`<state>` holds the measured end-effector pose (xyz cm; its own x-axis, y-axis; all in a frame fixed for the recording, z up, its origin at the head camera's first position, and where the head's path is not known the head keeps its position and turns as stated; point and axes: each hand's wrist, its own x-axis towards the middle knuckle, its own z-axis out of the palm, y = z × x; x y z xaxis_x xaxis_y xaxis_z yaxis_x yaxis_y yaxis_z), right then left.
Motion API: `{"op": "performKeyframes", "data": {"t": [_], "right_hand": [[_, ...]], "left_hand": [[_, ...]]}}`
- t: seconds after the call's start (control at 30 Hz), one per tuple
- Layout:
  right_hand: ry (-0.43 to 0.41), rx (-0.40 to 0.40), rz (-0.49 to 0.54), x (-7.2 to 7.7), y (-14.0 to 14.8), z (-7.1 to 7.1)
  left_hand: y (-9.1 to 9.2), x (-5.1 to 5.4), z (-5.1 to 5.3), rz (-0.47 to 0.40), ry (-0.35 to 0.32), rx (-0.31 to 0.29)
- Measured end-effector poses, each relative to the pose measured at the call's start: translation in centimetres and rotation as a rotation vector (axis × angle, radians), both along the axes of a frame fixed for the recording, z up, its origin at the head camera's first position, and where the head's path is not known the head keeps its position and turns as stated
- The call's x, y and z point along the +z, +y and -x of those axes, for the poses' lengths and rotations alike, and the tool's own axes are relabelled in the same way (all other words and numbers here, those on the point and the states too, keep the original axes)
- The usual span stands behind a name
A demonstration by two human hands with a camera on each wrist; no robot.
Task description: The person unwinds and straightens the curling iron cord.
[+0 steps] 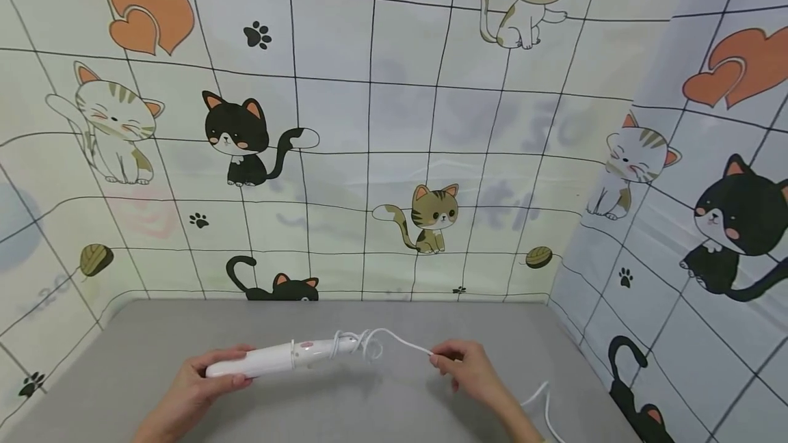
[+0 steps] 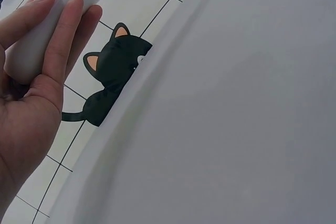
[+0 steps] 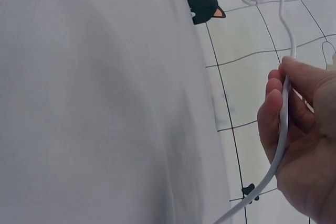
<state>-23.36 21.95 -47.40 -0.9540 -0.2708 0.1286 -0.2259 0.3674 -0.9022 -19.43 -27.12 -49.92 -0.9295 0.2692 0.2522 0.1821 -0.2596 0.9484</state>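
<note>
head view: the left hand (image 1: 195, 387) curled round a white corded wand (image 1: 267, 359) over the grey table (image 1: 185, 320); the right hand (image 1: 473, 371) pinched its cord (image 1: 405, 341). winding or unwinding the cord seemed in hand; the next move likely called for even tension.

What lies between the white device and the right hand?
The head view shows white cord, looped at the device, running to the right hand.

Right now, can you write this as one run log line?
left grip: holds white device; right grip: pinches white cord; cord: looped around device's right end; device: raised above gray tabletop
</note>
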Motion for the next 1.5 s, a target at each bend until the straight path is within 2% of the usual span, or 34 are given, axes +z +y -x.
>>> {"op": "performKeyframes", "data": {"t": [0.2,0.4,0.5,0.73,0.9,1.07,1.23,1.33,1.5], "right_hand": [[0.009,0.071,0.007,0.1,1.0,-0.1],[0.018,0.113,-0.091,-0.2,1.5,0.1],[0.061,0.117,-0.156,-0.4,1.4,0.2],[0.25,0.092,-0.299,-1.5,1.1,0.5],[0.266,0.066,-0.371,-1.9,0.6,0.6],[0.235,0.075,-0.353,-1.9,-0.5,0.6],[0.205,0.021,-0.305,-1.5,-1.9,0.7],[0.228,0.003,-0.257,-1.4,-2.7,0.9],[0.25,0.051,-0.169,-1.6,-3.7,1.0]], "left_hand": [[-0.3,-0.2,0.0,-0.039,0.025,-0.003],[-0.6,-0.3,0.0,-0.074,0.034,0.008],[-0.8,-0.3,0.0,-0.095,0.036,0.017],[-0.8,-0.1,0.0,-0.078,0.023,0.027],[-0.6,0.1,-0.1,-0.058,0.008,0.03],[-0.6,0.0,-0.2,-0.058,0.008,0.025],[-0.6,0.1,-0.2,-0.034,-0.01,0.037],[-0.6,0.1,-0.1,-0.035,0.006,0.027],[-0.6,0.1,0.0,-0.038,0.017,0.013]]}}
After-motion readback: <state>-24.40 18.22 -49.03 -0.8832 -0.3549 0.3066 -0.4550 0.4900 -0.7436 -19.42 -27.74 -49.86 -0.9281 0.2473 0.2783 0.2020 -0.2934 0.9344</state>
